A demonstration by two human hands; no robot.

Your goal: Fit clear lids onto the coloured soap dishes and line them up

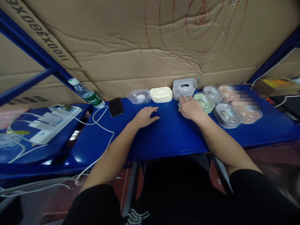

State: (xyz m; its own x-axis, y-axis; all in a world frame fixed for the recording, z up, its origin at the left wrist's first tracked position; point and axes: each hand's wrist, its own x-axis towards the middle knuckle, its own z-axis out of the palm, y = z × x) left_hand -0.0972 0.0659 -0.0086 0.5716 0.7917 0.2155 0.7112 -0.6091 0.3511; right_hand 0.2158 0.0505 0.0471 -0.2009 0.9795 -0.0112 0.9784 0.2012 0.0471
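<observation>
My left hand [146, 117] is held over the blue table, thumb and fingers apart, with nothing in it. In front of it are a stack of cream plastic trays [161, 94] and some clear plastic pieces [139, 97]. My right hand [190, 107] rests from above on a pale green plastic box [180, 106], which it mostly hides. Its fingers lie over the box's far side, and the thumb is at the left edge. Right beside it sits another green lidded box [205, 103] with a round sticker. Behind my right hand stands a stack of translucent grey plastic covers [184, 88].
Grey lidded boxes [227, 116] and pinkish ones [252, 115] stand on the right, partly pixelated. To the left are a phone [116, 107], a water bottle [87, 94], a power strip [55, 125] and a loose white cable [110, 142]. Cardboard [112, 40] walls off the back.
</observation>
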